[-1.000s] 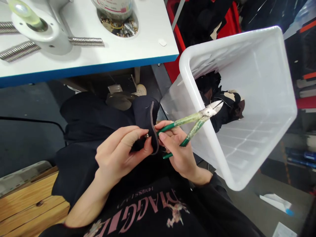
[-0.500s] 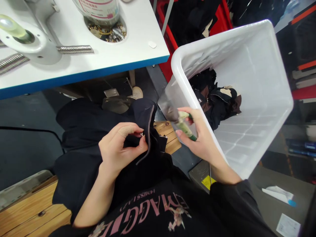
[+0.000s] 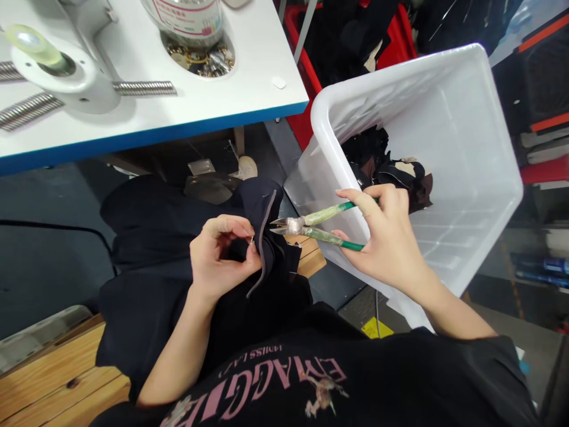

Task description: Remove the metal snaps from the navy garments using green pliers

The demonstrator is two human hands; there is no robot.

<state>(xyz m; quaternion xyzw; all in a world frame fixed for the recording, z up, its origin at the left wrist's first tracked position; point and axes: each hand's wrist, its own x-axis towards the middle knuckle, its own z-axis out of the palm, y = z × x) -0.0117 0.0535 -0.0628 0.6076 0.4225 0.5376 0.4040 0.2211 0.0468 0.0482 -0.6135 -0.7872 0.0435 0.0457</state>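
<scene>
My left hand [image 3: 224, 252] pinches the edge of a dark navy garment [image 3: 151, 249] that lies across my lap. A small shiny metal fastener [image 3: 252, 239] shows between its thumb and fingertips. A grey strip of trim runs along the fabric edge beside these fingers. In my right hand [image 3: 389, 234] are pliers [image 3: 296, 225] with worn green handles. The handles are spread and the pointed jaws are slightly parted. Their tips lie close to the trim, just right of my left fingers; whether they touch the cloth I cannot tell.
A large white plastic bin [image 3: 462, 136] with dark cloth pieces [image 3: 391, 169] stands at right. At upper left, a white table [image 3: 258, 35] has a blue edge, a machine [image 3: 84, 89] with springs, and a jar [image 3: 189, 21] above metal fittings. A wooden bench [image 3: 57, 373] is at lower left.
My right hand has brought the pliers left, toward the garment edge, and their handles have spread apart. My left hand keeps its pinch, turned slightly.
</scene>
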